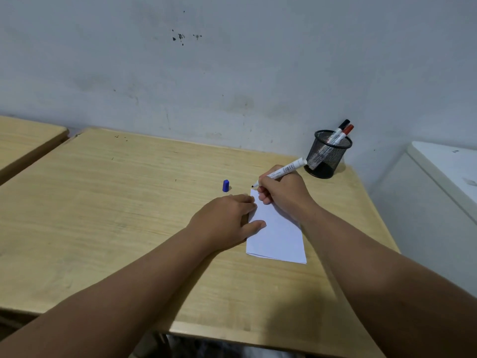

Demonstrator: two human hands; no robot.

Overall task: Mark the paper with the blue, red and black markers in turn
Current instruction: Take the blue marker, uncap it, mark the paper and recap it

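A folded white paper (pixel 278 236) lies on the wooden desk (pixel 116 202). My left hand (pixel 227 218) lies flat on the paper's left edge, thumb on the sheet. My right hand (pixel 281 192) holds an uncapped white marker (pixel 284 169); its dark tip sits at the paper's far left corner. The marker's blue cap (pixel 225 186) stands on the desk just left of the tip. A black mesh pen cup (pixel 326 156) at the back right holds the red marker (pixel 346 131) and the black marker (pixel 342 125).
A wall runs close behind the desk. Another wooden desk (pixel 25 140) stands to the left with a narrow gap between. A white surface (pixel 444 166) stands to the right of the desk.
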